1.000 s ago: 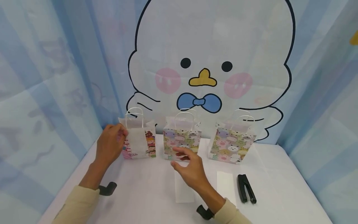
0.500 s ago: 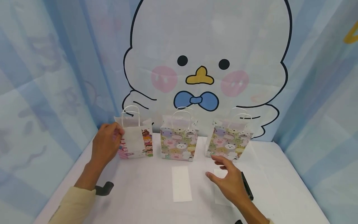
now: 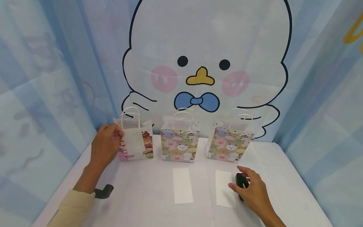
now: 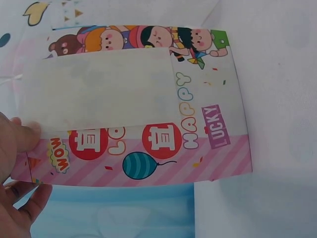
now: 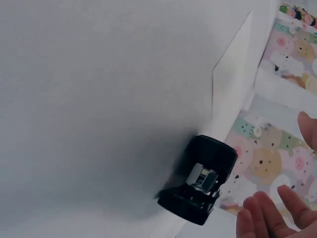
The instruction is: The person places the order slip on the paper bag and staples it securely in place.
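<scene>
My left hand pinches the upper left edge of a white paper gift bag printed with cartoon children. A blank white paper strip lies flat against the bag's front; in the left wrist view the thumb presses at the strip's corner, other fingers behind the bag. Over at the right, my right hand hovers around a black stapler, thumb and fingers spread apart. The right wrist view has the stapler's metal-lined mouth facing the camera, with a gap between it and the fingertips.
Two animal-print gift bags, one in the middle and one at the right, stand along the back of the white table. Two more white paper strips, the left one and the right one, lie in front of them. Curtains enclose the table.
My right hand has moved rightward from before the middle bag to the stapler, its fingers still spread. The left hand keeps its pinch on the bag; the view has shifted slightly.
</scene>
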A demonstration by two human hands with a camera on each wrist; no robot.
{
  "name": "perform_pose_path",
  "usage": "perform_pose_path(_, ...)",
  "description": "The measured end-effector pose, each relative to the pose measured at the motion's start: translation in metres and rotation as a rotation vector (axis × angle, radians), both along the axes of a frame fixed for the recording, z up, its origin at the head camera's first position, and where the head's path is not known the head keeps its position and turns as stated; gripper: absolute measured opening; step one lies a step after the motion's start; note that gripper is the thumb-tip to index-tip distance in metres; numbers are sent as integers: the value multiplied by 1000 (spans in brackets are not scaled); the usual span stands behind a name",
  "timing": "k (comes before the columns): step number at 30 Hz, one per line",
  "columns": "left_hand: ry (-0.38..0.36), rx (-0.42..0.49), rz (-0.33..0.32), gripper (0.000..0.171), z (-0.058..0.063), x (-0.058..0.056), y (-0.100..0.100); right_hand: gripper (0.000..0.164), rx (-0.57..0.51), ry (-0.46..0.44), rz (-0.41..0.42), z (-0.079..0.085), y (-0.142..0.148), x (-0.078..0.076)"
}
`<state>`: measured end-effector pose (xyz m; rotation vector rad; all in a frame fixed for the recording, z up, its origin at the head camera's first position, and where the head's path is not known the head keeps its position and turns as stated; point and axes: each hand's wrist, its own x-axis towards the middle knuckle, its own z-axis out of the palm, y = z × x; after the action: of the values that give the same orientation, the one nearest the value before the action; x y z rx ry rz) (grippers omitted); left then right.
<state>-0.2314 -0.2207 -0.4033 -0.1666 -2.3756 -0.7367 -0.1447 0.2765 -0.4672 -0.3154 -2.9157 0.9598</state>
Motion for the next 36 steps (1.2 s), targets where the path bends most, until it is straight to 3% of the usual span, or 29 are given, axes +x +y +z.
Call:
perform_pose_path(10, -5, -3, 7, 9, 1, 2, 2, 92, 112, -32, 14, -18, 19, -3)
perform_pose_path(17, 6, 0, 5, 10, 1, 1, 1, 88, 86, -58, 43, -21, 22, -5)
perform_pose_path(23, -3, -8, 11, 10, 2, 3, 2, 94, 114, -67, 97, -21, 27, -6)
perform_pose_path(31, 25, -18, 14, 10, 1, 2, 2, 111, 211, -177, 83, -22, 35, -16)
perform_pose_path(36, 27, -26, 14, 11, 0, 1, 2, 97, 239, -150, 112, -20, 32, -17)
